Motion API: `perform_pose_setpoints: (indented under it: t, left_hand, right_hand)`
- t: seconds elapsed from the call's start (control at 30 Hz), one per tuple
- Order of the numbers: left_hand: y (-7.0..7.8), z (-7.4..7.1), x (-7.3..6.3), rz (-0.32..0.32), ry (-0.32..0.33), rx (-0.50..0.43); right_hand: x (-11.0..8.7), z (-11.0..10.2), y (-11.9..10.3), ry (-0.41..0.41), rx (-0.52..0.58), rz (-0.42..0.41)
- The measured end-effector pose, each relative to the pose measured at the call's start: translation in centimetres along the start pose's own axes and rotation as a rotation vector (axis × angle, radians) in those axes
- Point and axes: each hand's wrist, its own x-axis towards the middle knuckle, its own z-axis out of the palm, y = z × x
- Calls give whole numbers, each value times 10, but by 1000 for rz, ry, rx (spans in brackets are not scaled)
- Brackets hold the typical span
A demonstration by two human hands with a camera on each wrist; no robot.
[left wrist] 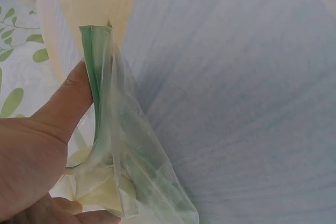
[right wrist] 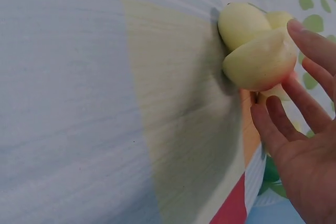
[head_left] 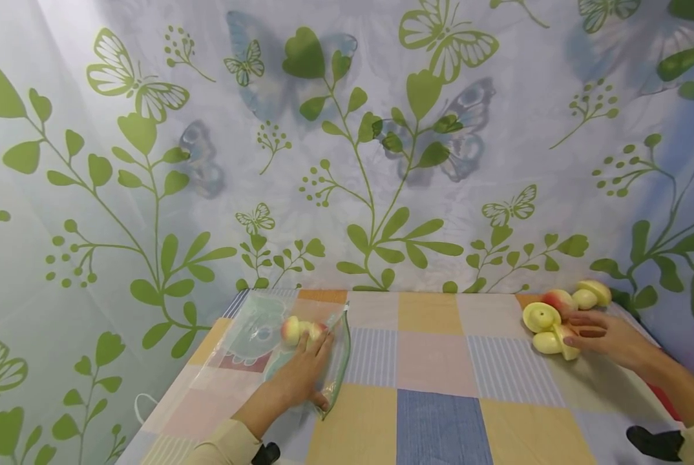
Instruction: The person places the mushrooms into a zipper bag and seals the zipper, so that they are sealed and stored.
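My left hand (head_left: 294,381) rests on a clear zip bag (head_left: 248,342) with a green closure strip. In the left wrist view its thumb (left wrist: 73,98) is straight against the green strip (left wrist: 93,72), holding the mouth apart. By its fingertips, a yellow and red toy mushroom (head_left: 291,330) shows in the bag area. My right hand (head_left: 609,339) reaches at a group of toys on the right, fingers spread. Its fingertips are right at the cap of a yellow toy mushroom (right wrist: 260,61) with a reddish edge. Another yellow mushroom (head_left: 541,317) lies close beside it.
Behind these, a reddish toy (head_left: 559,301) and one more yellow mushroom (head_left: 594,294) lie near the cloth's far right corner. A patchwork cloth (head_left: 434,361) covers the table. A leaf-and-butterfly curtain (head_left: 347,161) hangs along the back and sides.
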Motion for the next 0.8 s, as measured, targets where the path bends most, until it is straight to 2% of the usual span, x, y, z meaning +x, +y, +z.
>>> perform_pose_setpoints:
  t: [0.3, 0.5, 0.8]
  left_hand:
    - [0, 0, 1, -8, 5, -17]
    - [1, -2, 0, -1, 12, -2]
    - [2, -4, -1, -13, 1, -16]
  right_hand:
    - [-2, 8, 11, -4, 7, 18]
    - [-5, 14, 18, 4, 68, 11]
    - [-4, 15, 17, -27, -5, 29]
